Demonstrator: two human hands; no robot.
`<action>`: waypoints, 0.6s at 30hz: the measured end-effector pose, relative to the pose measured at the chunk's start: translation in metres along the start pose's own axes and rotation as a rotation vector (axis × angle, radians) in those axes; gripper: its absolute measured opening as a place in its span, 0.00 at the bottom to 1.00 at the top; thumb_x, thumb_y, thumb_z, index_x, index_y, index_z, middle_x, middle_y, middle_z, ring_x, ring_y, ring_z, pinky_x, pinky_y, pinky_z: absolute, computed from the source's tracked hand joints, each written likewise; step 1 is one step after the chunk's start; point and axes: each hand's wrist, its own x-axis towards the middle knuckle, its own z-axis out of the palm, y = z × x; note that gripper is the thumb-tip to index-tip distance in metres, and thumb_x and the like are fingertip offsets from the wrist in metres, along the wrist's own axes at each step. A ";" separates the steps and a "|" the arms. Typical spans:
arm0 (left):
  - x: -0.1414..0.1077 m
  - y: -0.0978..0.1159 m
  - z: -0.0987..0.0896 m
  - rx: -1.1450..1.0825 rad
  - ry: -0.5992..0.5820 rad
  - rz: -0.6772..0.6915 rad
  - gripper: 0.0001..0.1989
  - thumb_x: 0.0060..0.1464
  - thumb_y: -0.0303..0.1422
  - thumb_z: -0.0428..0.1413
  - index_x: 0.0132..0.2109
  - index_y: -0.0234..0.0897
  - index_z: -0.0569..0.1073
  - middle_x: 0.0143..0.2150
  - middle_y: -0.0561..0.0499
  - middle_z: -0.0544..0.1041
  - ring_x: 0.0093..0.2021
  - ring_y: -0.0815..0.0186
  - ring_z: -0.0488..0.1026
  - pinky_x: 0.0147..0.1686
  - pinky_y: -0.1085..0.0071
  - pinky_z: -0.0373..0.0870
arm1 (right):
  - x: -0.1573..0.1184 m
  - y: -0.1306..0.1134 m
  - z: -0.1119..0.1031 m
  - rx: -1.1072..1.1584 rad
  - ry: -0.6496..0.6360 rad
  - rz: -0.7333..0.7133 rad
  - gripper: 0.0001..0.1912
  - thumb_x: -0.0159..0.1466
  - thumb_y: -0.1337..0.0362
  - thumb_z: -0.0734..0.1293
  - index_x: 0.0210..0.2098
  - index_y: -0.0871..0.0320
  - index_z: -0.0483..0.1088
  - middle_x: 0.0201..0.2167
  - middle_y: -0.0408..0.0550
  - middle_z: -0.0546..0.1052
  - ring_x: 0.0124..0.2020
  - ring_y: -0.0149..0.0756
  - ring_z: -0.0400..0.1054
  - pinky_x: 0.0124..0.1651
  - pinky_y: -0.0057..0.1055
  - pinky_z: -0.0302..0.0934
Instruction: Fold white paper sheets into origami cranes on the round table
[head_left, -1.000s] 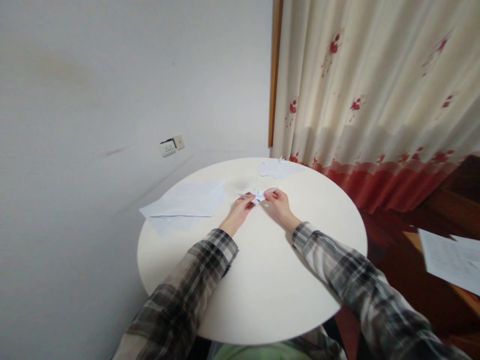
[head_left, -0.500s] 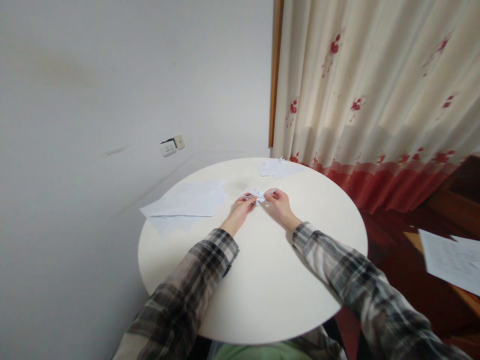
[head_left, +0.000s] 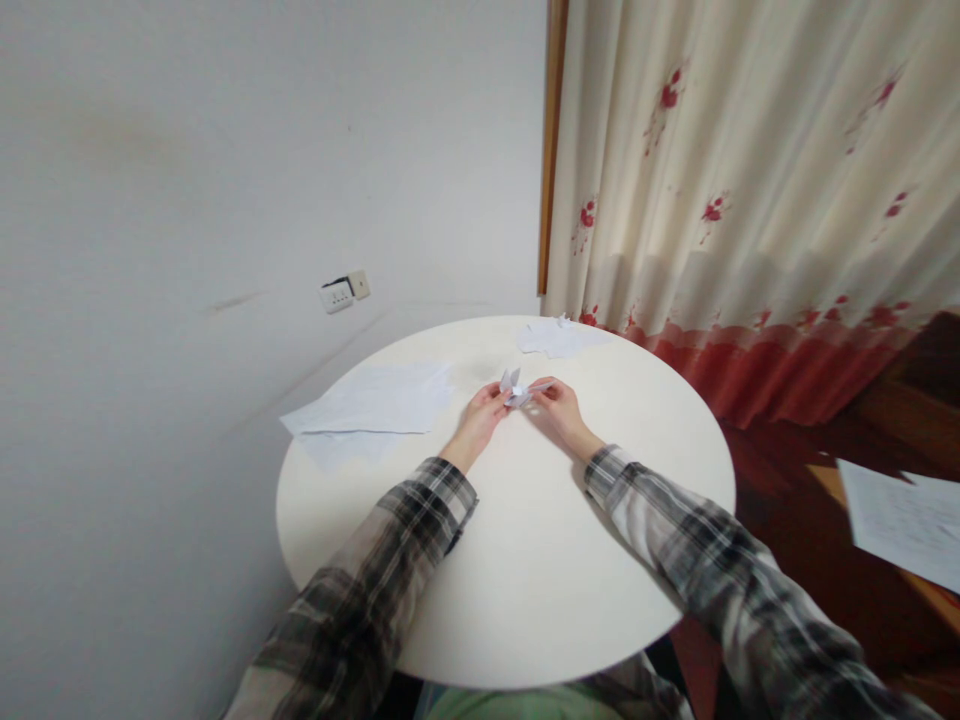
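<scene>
Over the far half of the table, my left hand and right hand are pinching folded paper; uneven pulling could be tearing its creases.

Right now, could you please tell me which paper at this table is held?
The small folded paper, pinched by the left hand and the right hand; the large sheets on the left and the papers at the back lie untouched.

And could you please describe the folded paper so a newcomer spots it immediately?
Find the round white table. Toward its far side, the left hand and right hand hold the folded paper between them. Unlike the flat sheets lying to its left, it is small, with flaps sticking up.
</scene>
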 end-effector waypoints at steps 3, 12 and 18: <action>0.000 -0.001 0.000 0.075 0.014 0.009 0.13 0.38 0.28 0.62 0.34 0.33 0.70 0.31 0.52 0.72 0.32 0.72 0.70 0.37 0.73 0.64 | 0.000 0.001 0.000 -0.053 -0.032 -0.006 0.08 0.47 0.61 0.67 0.26 0.58 0.69 0.26 0.45 0.73 0.28 0.32 0.65 0.34 0.30 0.59; -0.001 -0.002 0.002 0.204 0.118 0.108 0.13 0.35 0.32 0.63 0.31 0.34 0.71 0.34 0.50 0.74 0.34 0.68 0.70 0.39 0.70 0.64 | 0.001 0.002 -0.001 -0.126 0.001 -0.003 0.07 0.49 0.61 0.65 0.25 0.58 0.69 0.24 0.43 0.72 0.26 0.30 0.63 0.32 0.28 0.57; -0.005 0.002 0.006 0.256 0.077 0.129 0.11 0.35 0.29 0.62 0.30 0.34 0.72 0.34 0.49 0.75 0.35 0.66 0.71 0.43 0.67 0.63 | -0.002 0.000 0.002 -0.119 -0.039 0.040 0.11 0.47 0.56 0.68 0.23 0.58 0.67 0.20 0.40 0.69 0.23 0.28 0.60 0.28 0.26 0.55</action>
